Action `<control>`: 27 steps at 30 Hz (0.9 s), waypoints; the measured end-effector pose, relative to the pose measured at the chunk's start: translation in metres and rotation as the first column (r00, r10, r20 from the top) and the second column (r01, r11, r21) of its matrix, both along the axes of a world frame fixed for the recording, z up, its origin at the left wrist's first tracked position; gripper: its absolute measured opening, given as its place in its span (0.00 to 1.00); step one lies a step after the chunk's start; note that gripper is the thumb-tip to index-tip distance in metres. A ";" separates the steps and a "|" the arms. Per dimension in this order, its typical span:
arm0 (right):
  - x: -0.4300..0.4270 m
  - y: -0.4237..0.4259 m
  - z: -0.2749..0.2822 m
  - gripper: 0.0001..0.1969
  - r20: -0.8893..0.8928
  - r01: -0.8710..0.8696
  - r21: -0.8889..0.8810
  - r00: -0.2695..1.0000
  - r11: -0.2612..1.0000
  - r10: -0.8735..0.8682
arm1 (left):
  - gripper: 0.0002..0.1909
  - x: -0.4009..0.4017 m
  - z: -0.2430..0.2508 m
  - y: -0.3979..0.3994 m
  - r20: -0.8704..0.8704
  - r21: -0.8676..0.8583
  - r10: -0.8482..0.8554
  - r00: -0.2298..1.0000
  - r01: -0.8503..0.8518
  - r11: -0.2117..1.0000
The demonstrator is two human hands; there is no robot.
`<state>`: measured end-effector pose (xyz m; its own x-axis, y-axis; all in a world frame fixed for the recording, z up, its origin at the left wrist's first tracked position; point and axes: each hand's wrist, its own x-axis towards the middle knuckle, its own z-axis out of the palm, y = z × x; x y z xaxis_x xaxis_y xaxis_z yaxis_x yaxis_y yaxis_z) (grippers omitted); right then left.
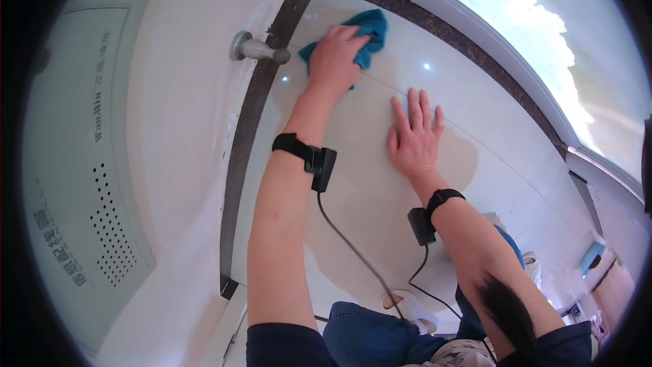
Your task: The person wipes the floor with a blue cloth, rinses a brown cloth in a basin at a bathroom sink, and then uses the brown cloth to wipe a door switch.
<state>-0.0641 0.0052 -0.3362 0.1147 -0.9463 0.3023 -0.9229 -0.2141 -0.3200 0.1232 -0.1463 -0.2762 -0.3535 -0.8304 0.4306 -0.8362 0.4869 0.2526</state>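
Observation:
My left hand (336, 61) is at the upper middle, pressed down on a teal cloth (376, 30) that lies bunched on the glossy tiled floor (356, 173). Parts of the cloth stick out past the fingers on both sides; whether the fingers grip it or only press on it is partly hidden. Lower and to the right, my right hand (416, 135) rests flat on the tiles, fingers spread, holding nothing. Each wrist wears a black strap with a small cabled box.
A metal door stop (260, 51) juts from the white wall near my left hand. Dark baseboard (244, 127) edges the floor. A wall panel (76, 163) with vent holes is at left, a glass door or window (570, 46) at upper right. Cables hang by my knees.

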 end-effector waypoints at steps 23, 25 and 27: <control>0.001 0.004 -0.022 0.29 0.029 0.007 -0.082 1.000 0.997 -0.005 | 0.31 0.059 -0.076 0.135 -0.232 -0.096 0.467 0.853 -0.498 0.862; -0.012 0.001 -0.024 0.28 0.002 0.025 -0.096 1.000 0.995 -0.025 | 0.32 0.040 -0.082 0.146 -0.206 -0.086 0.437 0.876 -0.461 0.883; -0.009 0.002 -0.034 0.28 0.023 -0.002 -0.108 1.000 0.994 0.005 | 0.32 0.018 -0.087 0.162 -0.169 -0.072 0.408 0.897 -0.424 0.903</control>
